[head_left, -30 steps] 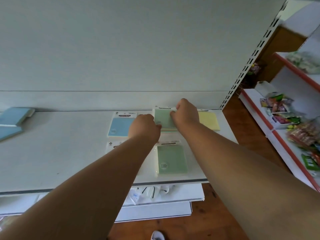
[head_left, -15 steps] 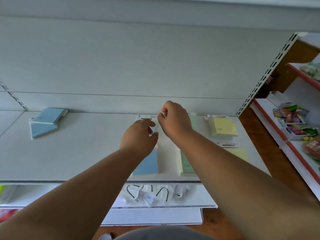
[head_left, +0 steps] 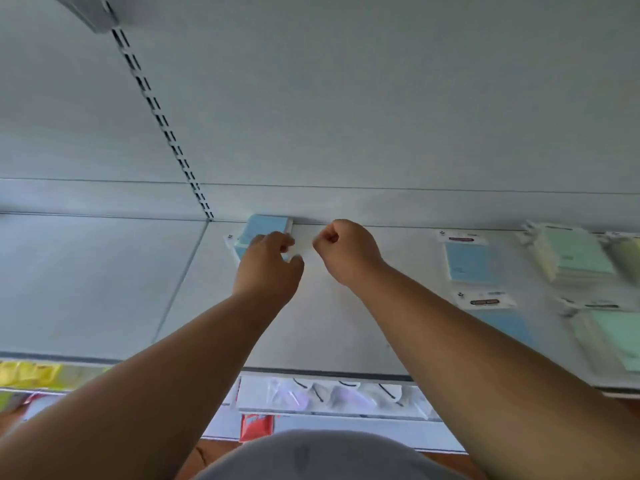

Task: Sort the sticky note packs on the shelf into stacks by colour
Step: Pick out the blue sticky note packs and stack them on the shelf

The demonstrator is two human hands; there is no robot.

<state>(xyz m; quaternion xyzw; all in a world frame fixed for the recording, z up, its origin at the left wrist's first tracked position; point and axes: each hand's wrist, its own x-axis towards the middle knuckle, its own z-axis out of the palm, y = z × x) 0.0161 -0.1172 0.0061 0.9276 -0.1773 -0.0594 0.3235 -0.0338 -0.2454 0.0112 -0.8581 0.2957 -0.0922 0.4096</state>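
1. Both hands reach to the back of the white shelf (head_left: 104,278), by the blue stack (head_left: 266,226) against the wall.
2. The left hand (head_left: 268,263) and right hand (head_left: 346,251) are curled, seemingly pinching one pale pack (head_left: 300,244) between them; blur hides its colour.
3. Further right lie a blue pack (head_left: 471,261), a green stack (head_left: 575,258) and a loose green pack (head_left: 616,337).

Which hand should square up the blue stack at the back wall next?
Left. The left hand already sits on the blue stack; the right hand is fisted beside it, apparently off the stack.
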